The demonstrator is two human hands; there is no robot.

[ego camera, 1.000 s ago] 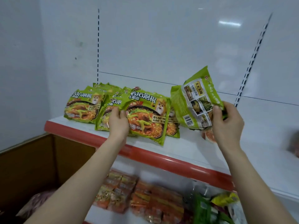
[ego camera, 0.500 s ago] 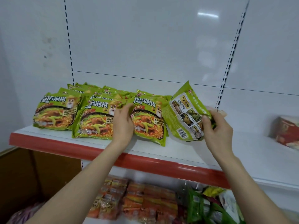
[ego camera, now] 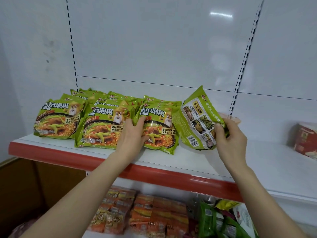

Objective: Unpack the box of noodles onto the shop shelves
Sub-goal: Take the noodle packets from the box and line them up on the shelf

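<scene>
3 rows of green packs (ego camera: 103, 121) were laid on the shelf (ego camera: 265, 162). The front pack (ego camera: 159, 133) of the right row was gripped at its left edge by the left hand (ego camera: 133, 134). A loose pack (ego camera: 197, 124) was held upright, back outward, in the curled fingers of the right hand (ego camera: 229, 136), just beside that row.

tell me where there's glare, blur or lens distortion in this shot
Head view: a ceiling light glares as a bright streak on the white back panel; the slotted uprights lean and bow, wide-angle distortion; print on the front noodle packs is crisp; the red packet at the right edge and the lower-shelf packets are soft.
</scene>
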